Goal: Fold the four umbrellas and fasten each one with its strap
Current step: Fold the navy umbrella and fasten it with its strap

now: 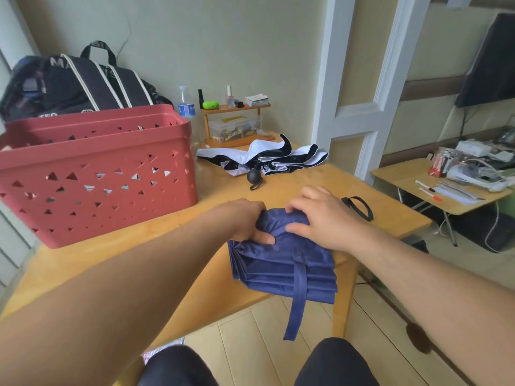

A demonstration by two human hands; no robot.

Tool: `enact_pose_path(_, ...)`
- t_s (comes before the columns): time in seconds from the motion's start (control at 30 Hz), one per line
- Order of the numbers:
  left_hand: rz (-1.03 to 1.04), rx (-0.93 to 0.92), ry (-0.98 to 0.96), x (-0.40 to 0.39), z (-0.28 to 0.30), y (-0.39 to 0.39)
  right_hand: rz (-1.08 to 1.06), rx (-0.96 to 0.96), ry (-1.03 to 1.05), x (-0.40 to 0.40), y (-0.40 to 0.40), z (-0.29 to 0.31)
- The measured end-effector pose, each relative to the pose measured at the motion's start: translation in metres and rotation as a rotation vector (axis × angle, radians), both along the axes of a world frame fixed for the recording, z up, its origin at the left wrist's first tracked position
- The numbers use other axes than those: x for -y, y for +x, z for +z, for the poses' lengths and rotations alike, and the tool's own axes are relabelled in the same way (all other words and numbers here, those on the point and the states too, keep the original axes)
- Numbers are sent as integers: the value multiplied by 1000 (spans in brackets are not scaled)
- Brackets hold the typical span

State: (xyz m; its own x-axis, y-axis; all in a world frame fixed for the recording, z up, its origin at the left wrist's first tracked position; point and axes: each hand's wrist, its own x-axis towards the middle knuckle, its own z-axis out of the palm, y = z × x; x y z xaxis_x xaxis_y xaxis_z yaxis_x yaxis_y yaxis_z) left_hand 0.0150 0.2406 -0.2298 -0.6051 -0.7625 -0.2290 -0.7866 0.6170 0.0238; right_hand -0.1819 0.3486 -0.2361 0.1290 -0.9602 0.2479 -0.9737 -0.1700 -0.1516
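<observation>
Table (92, 254): the blue umbrella (284, 271) sits right at the near edge, partly over it. It could slide off, I think.
Blue umbrella: folds are bunched under both hands and might spring loose.
Left hand (248, 221): pinching the cloth.
Right hand (320, 215): fingers bent, gripping the cloth.
Strap (298, 299): hanging loose over the edge, not fastened. It could get missed.

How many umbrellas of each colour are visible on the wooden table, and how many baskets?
Navy blue umbrella, held by left hand and right hand: 1
Black and white umbrella: 1
Red basket: 1
Total: 3
</observation>
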Motion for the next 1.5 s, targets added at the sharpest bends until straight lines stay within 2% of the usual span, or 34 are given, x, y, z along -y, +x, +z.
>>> enact_pose_path(0.13,4,36,5,-3,2,-2,-51,-103,278,27,1,-6)
enact_pose_path(0.27,-22,121,-88,-11,8,-8,-68,-152,322,30,-3,-2)
enact_pose_path(0.37,-12,119,-118,-19,11,-7,-53,-266,288,23,2,7)
enact_pose_path(0.6,-80,97,-258,-46,40,5,-52,-365,168,0,6,39)
enact_pose_path(0.83,-105,104,-358,-86,110,33,-61,-363,46,-35,31,99)
enact_pose_path(0.97,-97,70,-502,-116,143,56,-28,-423,-92,-64,68,138)
enact_pose_path(1.07,-105,2,-588,-138,164,69,19,-345,-180,-78,105,162)
enact_pose_path(1.2,-66,26,-646,-151,182,105,-49,-411,-187,-87,108,172)
enact_pose_path(1.5,-10,6,-612,-158,196,143,-54,-399,-158,-98,120,192)
